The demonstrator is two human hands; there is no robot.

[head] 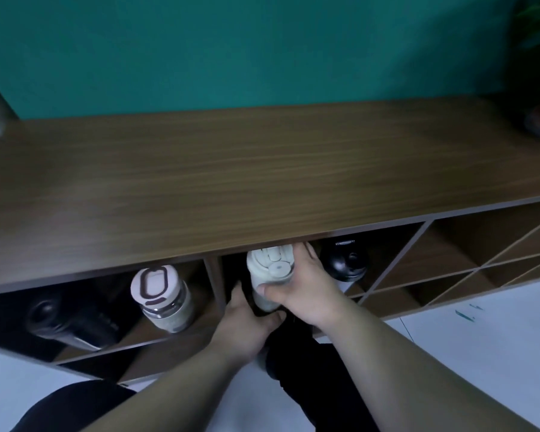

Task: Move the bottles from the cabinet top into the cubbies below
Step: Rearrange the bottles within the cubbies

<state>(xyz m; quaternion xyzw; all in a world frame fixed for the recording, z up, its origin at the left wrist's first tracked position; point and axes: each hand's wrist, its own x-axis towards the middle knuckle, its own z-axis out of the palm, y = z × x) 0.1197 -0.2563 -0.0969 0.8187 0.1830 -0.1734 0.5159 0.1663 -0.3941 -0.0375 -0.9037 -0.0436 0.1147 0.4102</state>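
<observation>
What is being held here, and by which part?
A pale green bottle, upright at the mouth of the middle cubby. The right hand wraps its upper body just under the lid; the left hand cups its lower end.

The scene is dim and flat, with a cool cast over the green wall point(231, 48). Soft light falls from above onto the cabinet top point(231, 169), leaving a faint pale sheen toward the left of the frame and no hard glare. The cubbies point(85, 310) beneath sit in deep shadow, their dark contents hard to read. Wide-angle distortion bows the cabinet's front edge. The whole frame is slightly soft, blurriest at the upper left and upper right corners.
</observation>
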